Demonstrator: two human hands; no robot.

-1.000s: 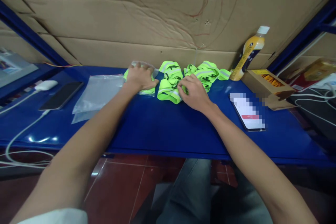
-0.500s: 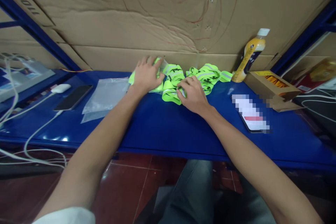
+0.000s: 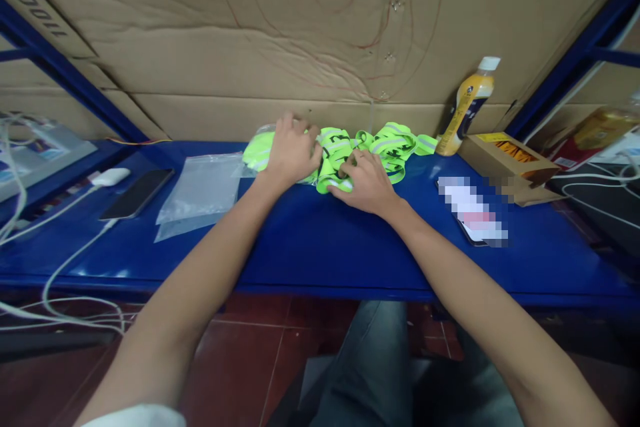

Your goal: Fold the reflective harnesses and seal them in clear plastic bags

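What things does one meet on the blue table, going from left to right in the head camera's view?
Dark phone, clear plastic bags, green bundle at the left hand, green straps at the right hand, bottle, cardboard box.

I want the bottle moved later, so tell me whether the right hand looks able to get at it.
Probably yes. The right hand would have to leave the green strap, but only low strap loops and blue table seem to lie between it and the bottle.

Front: bare table [image 3: 320,253], wide lane!
Middle: straps [image 3: 393,145] heaped across.
Back: cardboard [image 3: 240,63] walls it off.
Right: bottle [image 3: 464,113], box [image 3: 493,165], phone [image 3: 469,207] crowding.
Left: bags [image 3: 200,188] flat, room above.
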